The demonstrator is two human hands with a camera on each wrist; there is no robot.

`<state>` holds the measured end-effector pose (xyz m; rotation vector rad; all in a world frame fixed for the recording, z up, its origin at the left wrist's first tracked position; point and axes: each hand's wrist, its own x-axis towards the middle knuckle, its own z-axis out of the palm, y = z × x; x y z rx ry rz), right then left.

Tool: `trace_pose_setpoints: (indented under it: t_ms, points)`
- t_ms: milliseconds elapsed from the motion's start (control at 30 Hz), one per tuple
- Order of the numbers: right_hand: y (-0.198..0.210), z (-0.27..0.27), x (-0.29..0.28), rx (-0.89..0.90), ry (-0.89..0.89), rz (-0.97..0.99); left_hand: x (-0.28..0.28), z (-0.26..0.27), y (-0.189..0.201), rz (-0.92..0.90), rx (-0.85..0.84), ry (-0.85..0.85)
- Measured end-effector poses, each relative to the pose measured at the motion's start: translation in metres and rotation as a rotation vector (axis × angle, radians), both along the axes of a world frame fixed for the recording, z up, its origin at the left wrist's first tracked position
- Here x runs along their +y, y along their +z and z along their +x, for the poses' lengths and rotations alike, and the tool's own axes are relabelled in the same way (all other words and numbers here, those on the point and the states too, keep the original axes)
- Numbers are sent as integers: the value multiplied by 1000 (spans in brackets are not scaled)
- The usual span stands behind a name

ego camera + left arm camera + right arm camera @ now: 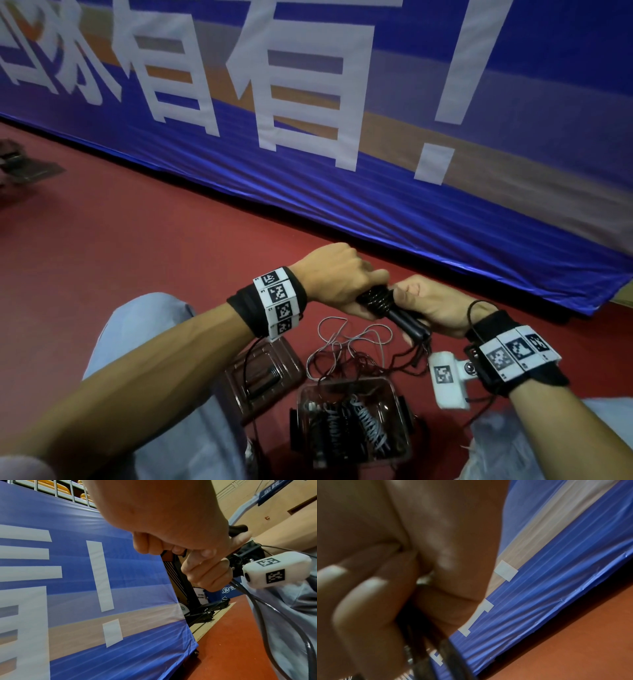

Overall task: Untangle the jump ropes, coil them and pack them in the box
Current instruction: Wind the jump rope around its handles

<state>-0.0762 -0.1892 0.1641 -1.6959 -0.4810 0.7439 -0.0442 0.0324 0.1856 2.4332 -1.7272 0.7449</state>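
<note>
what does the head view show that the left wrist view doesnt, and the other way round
Only the head view shows the clear box on the floor with coiled ropes inside, its lid beside it, the loose tangle of cord, and the rope wound round the black handles. Only the left wrist view shows the railing above the banner and the black stand past the banner's end. Both show the left hand and right hand gripping the handles, the blue banner and the red floor.

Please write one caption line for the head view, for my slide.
Both hands, left hand and right hand, grip a black jump rope bundle above a clear box on the red floor.
</note>
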Motion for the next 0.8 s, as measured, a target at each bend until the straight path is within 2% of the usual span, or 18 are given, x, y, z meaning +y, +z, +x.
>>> trace_pose_setpoints:
  t_ms: [100, 200, 367, 433, 467, 533, 633, 800]
  points:
    - [1, 0, 2, 8, -14, 55, 3, 0, 2, -19, -1, 20]
    - [5, 0, 7, 2, -81, 134, 5, 2, 6, -123, 53, 55]
    - [3, 0, 33, 84, -380, 448, 0, 8, 11, -287, 180, 274]
    - [-3, 3, 50, 80, -546, 476, -2, 12, 15, -294, 261, 429]
    - [-9, 6, 56, 24, -614, 411, -2, 15, 17, -269, 313, 504]
    - [-24, 10, 64, -149, -679, 149, -3, 20, 14, -173, 375, 605]
    - [-36, 12, 65, -359, -666, -234, -7, 22, 0, -73, 397, 690]
    - [-27, 7, 56, -515, -567, -472, -16, 23, -17, -82, 488, 787]
